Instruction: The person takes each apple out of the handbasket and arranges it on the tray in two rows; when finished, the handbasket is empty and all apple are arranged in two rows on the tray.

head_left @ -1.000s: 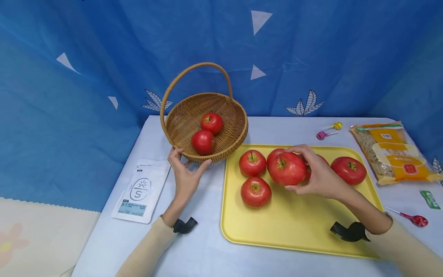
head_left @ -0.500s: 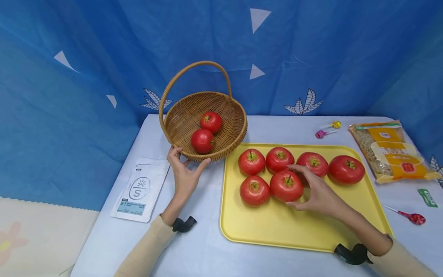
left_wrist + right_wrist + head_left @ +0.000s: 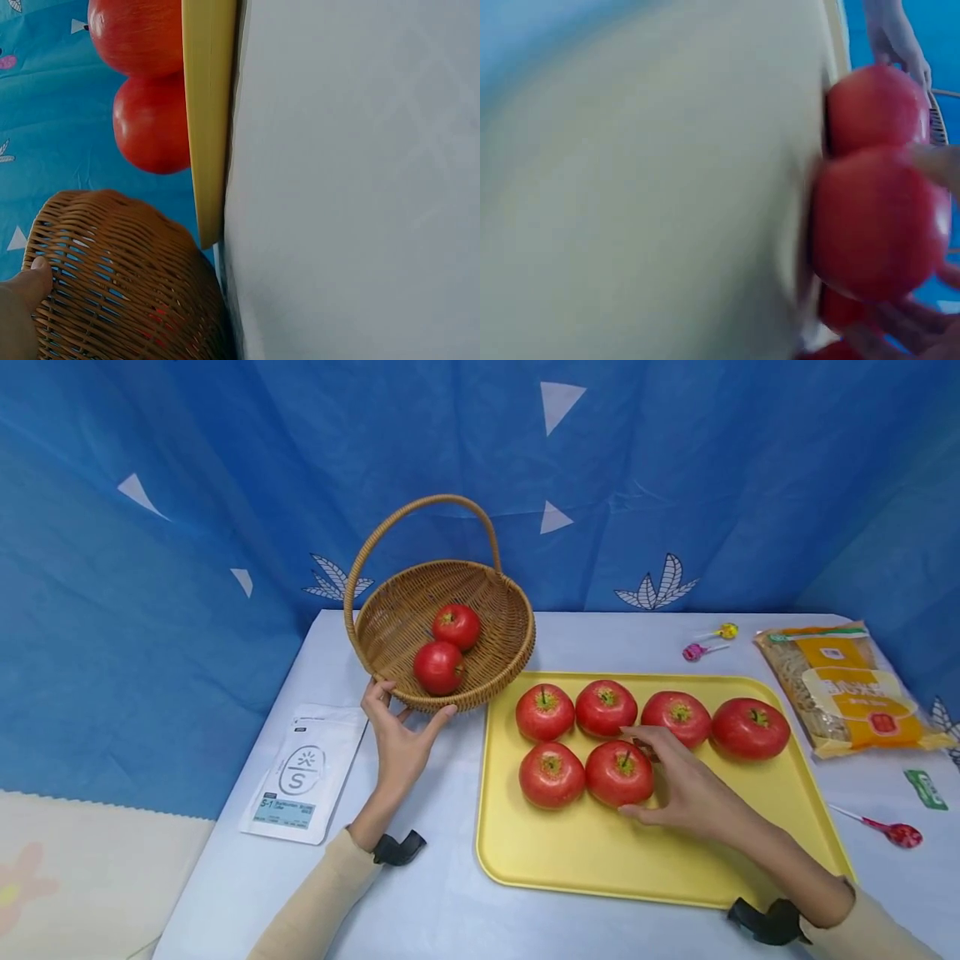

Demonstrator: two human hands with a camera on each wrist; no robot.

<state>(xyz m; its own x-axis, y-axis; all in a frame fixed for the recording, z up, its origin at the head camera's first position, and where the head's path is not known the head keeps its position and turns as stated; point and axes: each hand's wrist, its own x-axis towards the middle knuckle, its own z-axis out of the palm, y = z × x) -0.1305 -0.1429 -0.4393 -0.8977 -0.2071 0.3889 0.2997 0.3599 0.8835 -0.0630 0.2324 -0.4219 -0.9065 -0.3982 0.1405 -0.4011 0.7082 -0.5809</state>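
Where a second ago the right hand point(image 3: 686, 789) carried an apple point(image 3: 619, 772) above the tray point(image 3: 600, 860), now set down in the front row, touching its left neighbour point(image 3: 552, 774); six on the tray, two in the basket point(image 3: 390, 610). Right grip slackened, fingers loosely spread against the apple's right side, no longer closed round it — placement judged complete. Left hand point(image 3: 400, 739) unchanged, thumb and fingers cupping the near basket rim, basket tilted on the worktop point(image 3: 450, 902).
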